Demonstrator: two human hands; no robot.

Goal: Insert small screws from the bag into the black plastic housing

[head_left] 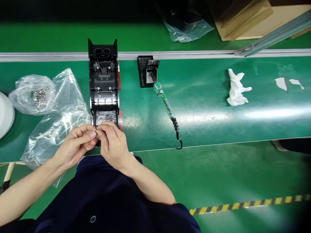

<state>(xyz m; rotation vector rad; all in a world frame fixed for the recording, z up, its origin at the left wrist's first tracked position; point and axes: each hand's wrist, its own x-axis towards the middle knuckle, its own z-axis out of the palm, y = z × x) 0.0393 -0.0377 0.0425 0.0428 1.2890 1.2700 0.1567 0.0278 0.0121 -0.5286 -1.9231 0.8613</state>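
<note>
My left hand and my right hand meet fingertip to fingertip over the near end of a black plastic housing. Both are closed in a pinch. Whatever lies between the fingers is too small to name. The housing stretches away from me, its open inside facing up, with several small metal clips in it. Its nearest part is hidden behind my hands. Left of it lies a clear plastic bag, and beyond that another bag holds many small metal parts.
A soldering iron with a green handle rests in its black stand, its cord hanging toward the bench edge. Crumpled white gloves and white scraps lie to the right. A metal rail runs along the back. A cardboard box stands beyond.
</note>
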